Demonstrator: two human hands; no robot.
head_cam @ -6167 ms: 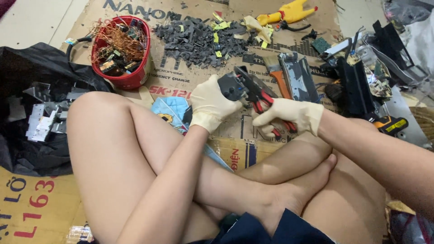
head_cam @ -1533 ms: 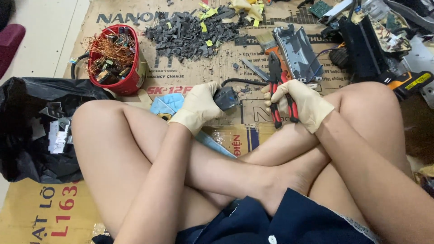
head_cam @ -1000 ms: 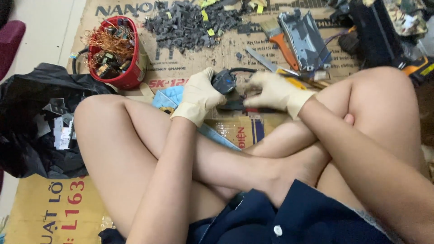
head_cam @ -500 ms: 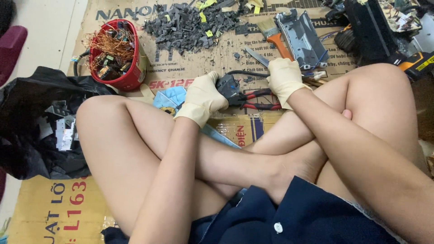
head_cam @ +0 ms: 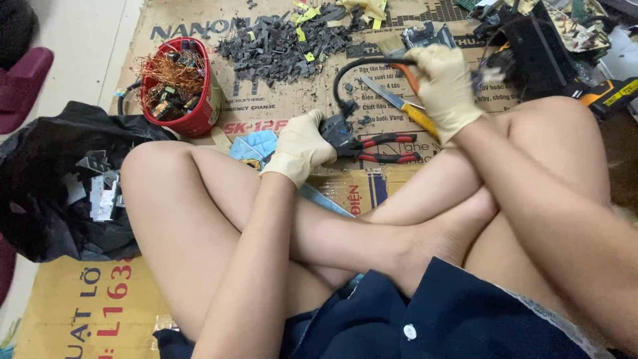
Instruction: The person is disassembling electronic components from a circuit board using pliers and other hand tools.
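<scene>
1. Both hands are gloved and now well apart. Half a second ago my right hand sat just beside the pliers; since then it has lifted away and up the cardboard.

2. Left hand (head_cam: pixel 302 143): fingers closed round a small dark component (head_cam: pixel 335 126), held low in front of my knee. It has barely moved over the last second. A black cable (head_cam: pixel 345 76) arcs up from the component toward my right hand.

3. Right hand (head_cam: pixel 444 86): curled shut at the far end of that cable, over an orange-handled tool (head_cam: pixel 412 74); I cannot tell which of the two it actually grips.

4. Red-handled pliers (head_cam: pixel 389 147) now lie released on the cardboard (head_cam: pixel 266 110), touching the component's right side. To me this means the cutting grip is given up and the cable is being pulled out.

5. A yellow-handled knife (head_cam: pixel 399 103) lies between my hands.

6. Farther left stand a red basket (head_cam: pixel 199 119) of copper wire, a pile of dark grey pieces (head_cam: pixel 279 46) and a black bag (head_cam: pixel 46 166).
</scene>
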